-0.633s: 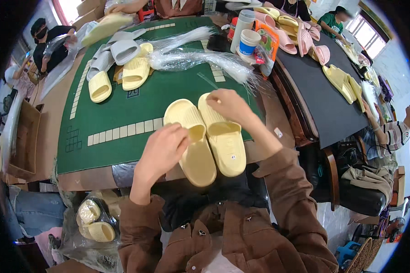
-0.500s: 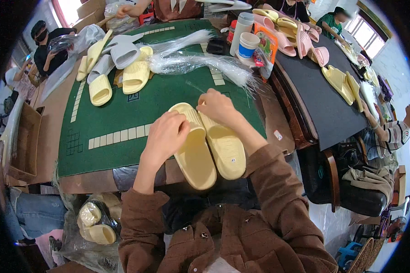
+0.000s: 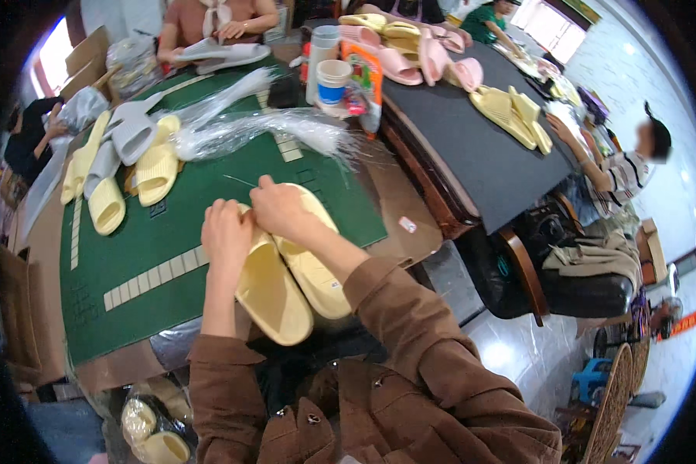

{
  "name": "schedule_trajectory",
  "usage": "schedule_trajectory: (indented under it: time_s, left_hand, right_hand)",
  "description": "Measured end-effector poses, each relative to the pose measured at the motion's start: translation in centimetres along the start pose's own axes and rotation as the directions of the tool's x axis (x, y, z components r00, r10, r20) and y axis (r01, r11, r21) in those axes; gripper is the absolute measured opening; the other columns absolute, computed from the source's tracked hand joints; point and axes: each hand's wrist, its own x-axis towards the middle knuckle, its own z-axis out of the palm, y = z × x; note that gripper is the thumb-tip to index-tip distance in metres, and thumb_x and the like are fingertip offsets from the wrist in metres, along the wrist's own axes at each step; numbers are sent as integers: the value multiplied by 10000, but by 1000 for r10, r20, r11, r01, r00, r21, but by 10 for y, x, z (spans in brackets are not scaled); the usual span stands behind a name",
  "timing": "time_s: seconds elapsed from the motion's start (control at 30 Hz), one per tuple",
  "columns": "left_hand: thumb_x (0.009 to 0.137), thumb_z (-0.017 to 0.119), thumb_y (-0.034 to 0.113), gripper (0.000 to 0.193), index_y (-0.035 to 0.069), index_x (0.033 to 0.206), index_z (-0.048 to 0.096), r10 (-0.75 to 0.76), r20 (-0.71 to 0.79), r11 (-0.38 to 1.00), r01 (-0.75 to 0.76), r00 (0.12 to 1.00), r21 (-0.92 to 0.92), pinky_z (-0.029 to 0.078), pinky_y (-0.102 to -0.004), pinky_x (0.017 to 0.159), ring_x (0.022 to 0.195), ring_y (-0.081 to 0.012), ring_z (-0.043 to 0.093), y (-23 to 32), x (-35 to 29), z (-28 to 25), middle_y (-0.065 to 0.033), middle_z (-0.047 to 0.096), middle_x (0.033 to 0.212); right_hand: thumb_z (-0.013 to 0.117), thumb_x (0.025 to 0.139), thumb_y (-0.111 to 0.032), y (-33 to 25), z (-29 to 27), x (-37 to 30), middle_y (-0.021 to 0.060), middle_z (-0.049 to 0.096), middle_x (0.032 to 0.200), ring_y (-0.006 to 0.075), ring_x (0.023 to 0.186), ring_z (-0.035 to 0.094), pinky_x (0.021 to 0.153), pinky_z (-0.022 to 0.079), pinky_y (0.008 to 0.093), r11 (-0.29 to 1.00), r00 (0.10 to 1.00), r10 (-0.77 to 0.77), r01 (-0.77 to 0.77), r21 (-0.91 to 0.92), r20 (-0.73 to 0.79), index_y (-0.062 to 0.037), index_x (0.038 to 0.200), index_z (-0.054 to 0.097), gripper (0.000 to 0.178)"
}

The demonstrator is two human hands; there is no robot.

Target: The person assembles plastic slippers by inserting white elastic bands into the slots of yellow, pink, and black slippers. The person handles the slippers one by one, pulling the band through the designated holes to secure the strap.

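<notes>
A pair of pale yellow slide slippers, the left one (image 3: 277, 298) and the right one (image 3: 326, 290), rests side by side at the table's near edge, heels toward me. My left hand (image 3: 226, 241) is closed over the left slipper's front, and what its fingertips grip is hidden. Beside it my right hand (image 3: 282, 209) pinches near the toes, between the slippers. A thin clear plastic strand (image 3: 240, 181) sticks out at its fingertips. Beyond my hands lies a bundle of such white strands (image 3: 301, 133) in clear wrap.
Yellow and grey slippers (image 3: 158, 166) lie at left on the green mat (image 3: 170, 232). A paper cup (image 3: 333, 81) and a bottle stand at the back. Across the table a person handles grey slippers (image 3: 223, 52). Pink and yellow slippers (image 3: 503, 116) cover the right table; a black chair stands below.
My view has swung right, so everything sits further left. Both hands stay at the slippers' fronts, now closer together. The person across the table now shows more fully.
</notes>
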Motion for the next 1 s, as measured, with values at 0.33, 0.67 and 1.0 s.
schedule_trajectory:
  time_s: [0.33, 0.67, 1.0]
  left_hand:
    - [869, 609, 48, 205, 6, 1031, 490, 100, -26, 952, -103, 995, -289, 480, -436, 719, 870, -337, 584, 2, 12, 11, -159, 542, 1041]
    - [886, 579, 34, 163, 0, 1037, 526, 143, -301, 918, -240, 943, -316, 461, -412, 720, 853, -339, 564, 12, 5, 12, -140, 558, 1000]
    - [899, 551, 56, 45, 12, 893, 559, -60, -177, 888, -28, 982, -460, 453, -405, 722, 813, -314, 561, -1, 1, 15, -120, 544, 915]
  right_hand:
    - [533, 882, -106, -5, -4, -19, 176, 643, 814, 391, 736, 615, 633, 463, 491, 815, 932, 256, -65, 576, -257, -42, 888, 535, 65]
    - [584, 845, -101, -5, -3, -19, 158, 629, 832, 341, 736, 619, 637, 473, 427, 810, 917, 255, -30, 585, -307, -19, 877, 561, 91]
    - [593, 833, -83, 2, -17, -18, 162, 635, 833, 332, 752, 624, 655, 481, 412, 786, 958, 221, -63, 614, -184, 2, 882, 607, 99]
